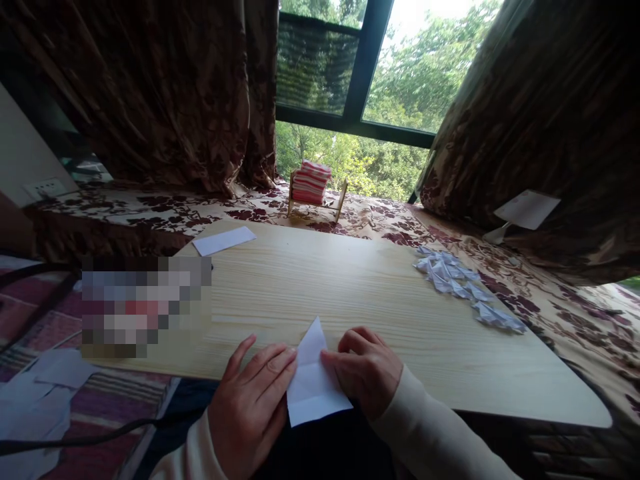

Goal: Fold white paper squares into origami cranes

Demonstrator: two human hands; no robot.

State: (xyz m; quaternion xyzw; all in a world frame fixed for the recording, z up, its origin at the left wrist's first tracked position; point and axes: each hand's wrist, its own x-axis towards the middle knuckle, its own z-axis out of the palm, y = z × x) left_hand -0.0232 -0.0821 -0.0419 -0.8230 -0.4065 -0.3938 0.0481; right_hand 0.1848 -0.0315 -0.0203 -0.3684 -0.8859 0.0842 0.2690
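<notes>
A white sheet of paper [317, 380], folded to a point at its far end, lies between my hands at the table's near edge. Its wide lower end reaches out past that edge. Along the left side, my left hand [255, 393] holds the paper with its fingertips, the little finger lifted apart. My right hand [370, 370] is closed at the right side, its fingers curled and a fingertip pressed on the paper's edge. A crease runs across the middle of the sheet. The underside of the paper and part of each thumb are hidden.
Folded white paper pieces [450, 275] lie heaped at the table's right edge. A white paper strip [225, 241] rests at the far left of the wooden table [350, 280]. Behind stands a small rack [341, 200] with striped cloths [312, 183]. Loose sheets [40, 400] lie lower left.
</notes>
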